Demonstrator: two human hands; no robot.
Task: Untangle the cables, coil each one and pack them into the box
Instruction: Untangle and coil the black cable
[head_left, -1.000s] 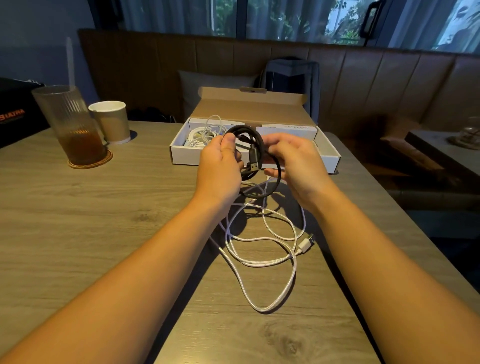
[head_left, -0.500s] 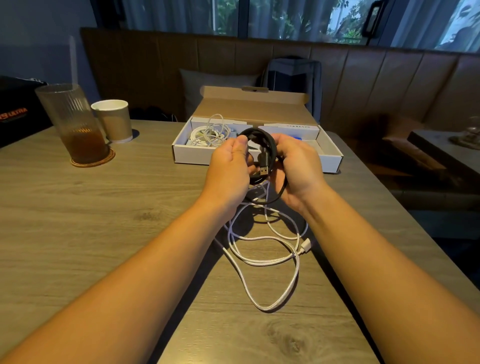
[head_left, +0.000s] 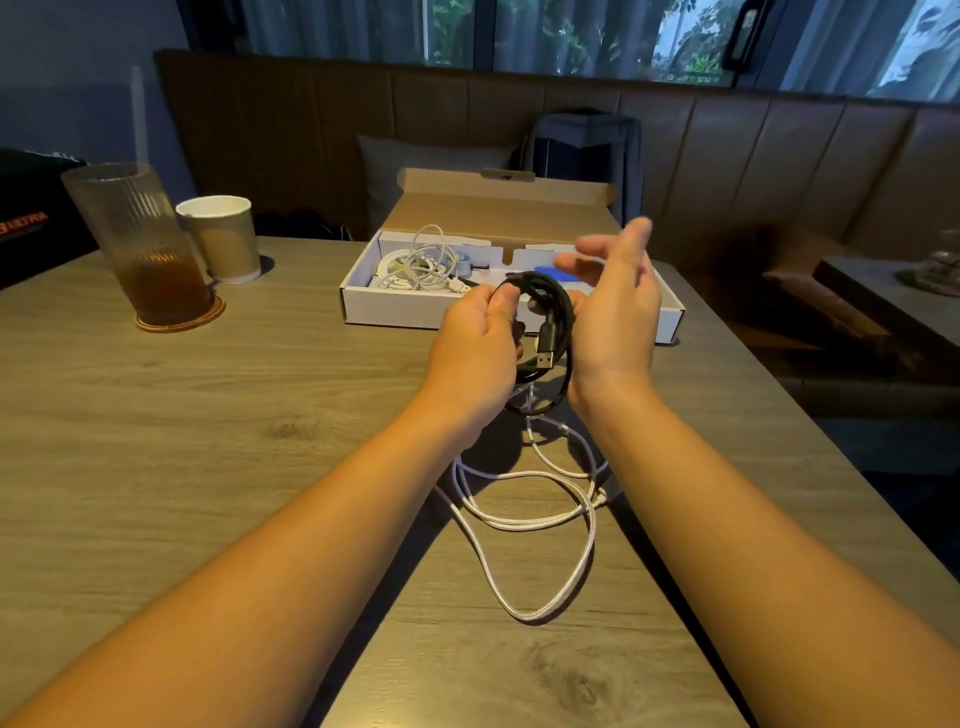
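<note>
A glass (head_left: 140, 244) and paper cup (head_left: 221, 239) stand at the left of the counter (head_left: 208, 441); the open box (head_left: 389, 312) beyond the hands holds a coiled white cable (head_left: 415, 265). The left hand (head_left: 475, 353) has its grip closed round the coiled black cable (head_left: 550, 306), above a loose white cable (head_left: 530, 519) on the counter. The right hand (head_left: 615, 312) has its grip open beside it, fingers spread.

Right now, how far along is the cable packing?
Done: a white cable bundle lies in the left end of the open box. In hand: the left grip holds the coiled black cable, its USB plug hanging free; the right grip is open beside it. Left: pack that coil, then coil and pack the white braided cable lying loose on the table.
</note>
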